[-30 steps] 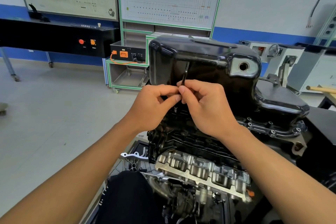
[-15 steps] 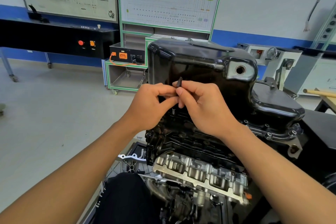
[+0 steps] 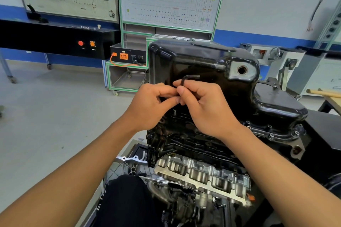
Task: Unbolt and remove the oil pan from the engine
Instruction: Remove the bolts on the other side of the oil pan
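Note:
A glossy black oil pan (image 3: 206, 61) sits on top of the upturned engine (image 3: 199, 153), its open drain hole (image 3: 242, 70) facing me. A black L-shaped hex key (image 3: 190, 77) stands in front of the pan's near wall, its short arm pointing right. My right hand (image 3: 204, 107) pinches the key's shaft between thumb and fingers. My left hand (image 3: 151, 108) meets it from the left, fingertips pinching the same shaft lower down. A bolt (image 3: 174, 111) stands raised from the pan flange just under the hands. More bolts (image 3: 271, 135) line the flange at the right.
A green-framed training cart (image 3: 127, 72) with an orange-plugged black box stands behind the engine. A long black console (image 3: 55, 37) runs along the left wall. A wooden handle (image 3: 321, 92) lies on a bench at the right. Grey floor lies open to the left.
The hex key has turned in my fingers: its upper arm pointed up a second ago, showed end-on half a second ago, and points right now. Both hands stay at the same spot.

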Tool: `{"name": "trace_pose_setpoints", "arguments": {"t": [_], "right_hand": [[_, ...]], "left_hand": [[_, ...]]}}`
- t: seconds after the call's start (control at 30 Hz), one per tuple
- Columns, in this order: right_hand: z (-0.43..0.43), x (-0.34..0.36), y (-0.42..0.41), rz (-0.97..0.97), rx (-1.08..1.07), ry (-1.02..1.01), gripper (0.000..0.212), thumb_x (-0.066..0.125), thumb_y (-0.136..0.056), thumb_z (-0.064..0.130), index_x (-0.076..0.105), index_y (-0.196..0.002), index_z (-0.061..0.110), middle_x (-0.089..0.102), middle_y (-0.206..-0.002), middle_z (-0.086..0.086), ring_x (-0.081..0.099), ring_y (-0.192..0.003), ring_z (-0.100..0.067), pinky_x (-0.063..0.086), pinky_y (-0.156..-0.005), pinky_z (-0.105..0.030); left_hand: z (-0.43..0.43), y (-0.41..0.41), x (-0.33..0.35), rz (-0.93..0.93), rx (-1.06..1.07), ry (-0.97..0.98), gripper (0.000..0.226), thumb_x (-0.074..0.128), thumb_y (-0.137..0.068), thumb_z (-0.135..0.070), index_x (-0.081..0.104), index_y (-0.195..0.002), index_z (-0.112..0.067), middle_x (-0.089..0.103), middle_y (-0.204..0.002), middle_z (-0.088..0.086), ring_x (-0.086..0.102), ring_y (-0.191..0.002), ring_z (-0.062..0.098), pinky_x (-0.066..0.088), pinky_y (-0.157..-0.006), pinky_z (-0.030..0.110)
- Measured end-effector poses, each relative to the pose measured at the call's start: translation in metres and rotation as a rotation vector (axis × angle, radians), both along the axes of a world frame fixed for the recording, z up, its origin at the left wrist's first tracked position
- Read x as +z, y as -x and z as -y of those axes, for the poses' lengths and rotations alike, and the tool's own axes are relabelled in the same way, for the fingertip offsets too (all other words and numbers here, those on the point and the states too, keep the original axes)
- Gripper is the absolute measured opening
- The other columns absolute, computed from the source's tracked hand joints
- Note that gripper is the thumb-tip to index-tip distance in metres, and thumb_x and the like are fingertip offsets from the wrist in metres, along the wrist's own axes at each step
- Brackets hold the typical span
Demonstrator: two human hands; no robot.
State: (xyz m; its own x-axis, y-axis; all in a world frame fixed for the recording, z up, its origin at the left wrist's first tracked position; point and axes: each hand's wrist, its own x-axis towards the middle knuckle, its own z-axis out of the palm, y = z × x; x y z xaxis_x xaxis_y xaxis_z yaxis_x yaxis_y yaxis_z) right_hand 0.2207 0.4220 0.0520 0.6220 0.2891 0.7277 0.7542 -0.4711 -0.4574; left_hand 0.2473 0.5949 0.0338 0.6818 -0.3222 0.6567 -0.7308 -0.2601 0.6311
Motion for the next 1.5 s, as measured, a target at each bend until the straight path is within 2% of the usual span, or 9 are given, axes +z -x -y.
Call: {"name": "trace_pose_setpoints", "arguments": {"t": [0.23, 0.47, 0.63, 0.73, 0.93, 1.03, 1.17, 1.33, 1.5], "right_hand": [[-0.006, -0.002, 0.000, 0.103, -0.081, -0.131, 0.011, 0.075, -0.089, 0.016, 0.080, -0.083, 0.008, 0.069, -0.067, -0.002, 0.061, -0.061, -0.012, 0.049, -0.057, -0.027], [-0.004, -0.003, 0.001, 0.089, -0.069, -0.048, 0.015, 0.066, -0.096, 0.014, 0.078, -0.091, 0.008, 0.068, -0.076, -0.006, 0.065, -0.074, -0.019, 0.052, -0.068, -0.036], [-0.009, -0.004, 0.002, 0.157, -0.102, -0.117, 0.010, 0.074, -0.089, 0.014, 0.080, -0.082, 0.009, 0.062, -0.065, 0.005, 0.055, -0.062, -0.008, 0.048, -0.060, -0.024], [-0.008, -0.003, 0.003, 0.150, -0.095, -0.111, 0.011, 0.074, -0.090, 0.013, 0.080, -0.082, 0.008, 0.063, -0.064, 0.000, 0.056, -0.061, -0.012, 0.048, -0.059, -0.031], [-0.005, -0.004, 0.000, 0.097, -0.095, -0.008, 0.029, 0.061, -0.100, 0.015, 0.072, -0.079, -0.002, 0.065, -0.070, -0.012, 0.061, -0.070, -0.026, 0.049, -0.066, -0.044], [-0.006, -0.005, 0.000, 0.103, -0.119, -0.005, 0.024, 0.058, -0.101, 0.015, 0.072, -0.087, 0.002, 0.064, -0.075, -0.007, 0.062, -0.073, -0.021, 0.050, -0.070, -0.043], [-0.008, -0.006, 0.002, 0.144, -0.120, -0.010, 0.018, 0.060, -0.099, 0.015, 0.074, -0.090, 0.008, 0.059, -0.070, -0.001, 0.056, -0.067, -0.017, 0.048, -0.064, -0.039], [-0.006, -0.006, 0.001, 0.164, -0.151, -0.011, 0.014, 0.069, -0.093, 0.013, 0.074, -0.082, 0.006, 0.060, -0.066, -0.004, 0.055, -0.062, -0.018, 0.047, -0.060, -0.038], [-0.008, -0.008, 0.003, 0.140, -0.158, 0.003, 0.016, 0.061, -0.098, 0.011, 0.070, -0.088, 0.004, 0.061, -0.073, -0.004, 0.057, -0.069, -0.018, 0.048, -0.065, -0.038]], "left_hand": [[0.013, 0.000, -0.001, 0.073, 0.117, 0.073, 0.020, 0.080, -0.078, -0.013, 0.063, -0.072, -0.021, 0.057, -0.064, -0.012, 0.052, -0.059, 0.005, 0.042, -0.059, 0.016], [0.001, 0.001, -0.006, 0.033, -0.015, -0.036, 0.021, 0.067, -0.092, -0.013, 0.073, -0.103, -0.030, 0.074, -0.089, -0.002, 0.066, -0.086, 0.022, 0.055, -0.077, 0.039], [0.011, -0.002, -0.011, 0.073, 0.122, 0.104, 0.013, 0.079, -0.081, -0.013, 0.070, -0.073, -0.010, 0.060, -0.062, -0.004, 0.052, -0.055, 0.003, 0.039, -0.055, 0.011], [0.013, -0.004, -0.013, 0.087, 0.129, 0.139, 0.022, 0.080, -0.079, -0.013, 0.063, -0.070, -0.004, 0.058, -0.059, 0.003, 0.047, -0.051, 0.006, 0.039, -0.052, 0.013], [0.005, 0.000, -0.010, 0.026, -0.016, 0.028, 0.020, 0.066, -0.093, -0.015, 0.070, -0.112, -0.020, 0.074, -0.088, -0.012, 0.065, -0.072, 0.006, 0.050, -0.057, 0.024], [0.006, 0.000, -0.008, 0.055, 0.038, 0.040, 0.012, 0.068, -0.091, -0.016, 0.076, -0.101, -0.015, 0.075, -0.087, -0.002, 0.069, -0.079, 0.009, 0.054, -0.070, 0.024], [0.012, -0.001, -0.009, 0.070, 0.166, 0.102, 0.013, 0.077, -0.083, -0.016, 0.068, -0.076, -0.009, 0.059, -0.059, 0.000, 0.046, -0.051, 0.007, 0.043, -0.051, 0.025], [0.008, 0.001, -0.011, 0.093, 0.227, -0.037, 0.028, 0.073, -0.075, -0.043, 0.074, -0.087, -0.017, 0.064, -0.071, -0.018, 0.055, -0.064, 0.012, 0.049, -0.062, 0.032], [0.002, 0.004, -0.009, 0.099, 0.180, -0.189, 0.016, 0.062, -0.088, -0.032, 0.074, -0.087, -0.022, 0.067, -0.073, -0.012, 0.059, -0.070, 0.006, 0.049, -0.064, 0.034]]}}
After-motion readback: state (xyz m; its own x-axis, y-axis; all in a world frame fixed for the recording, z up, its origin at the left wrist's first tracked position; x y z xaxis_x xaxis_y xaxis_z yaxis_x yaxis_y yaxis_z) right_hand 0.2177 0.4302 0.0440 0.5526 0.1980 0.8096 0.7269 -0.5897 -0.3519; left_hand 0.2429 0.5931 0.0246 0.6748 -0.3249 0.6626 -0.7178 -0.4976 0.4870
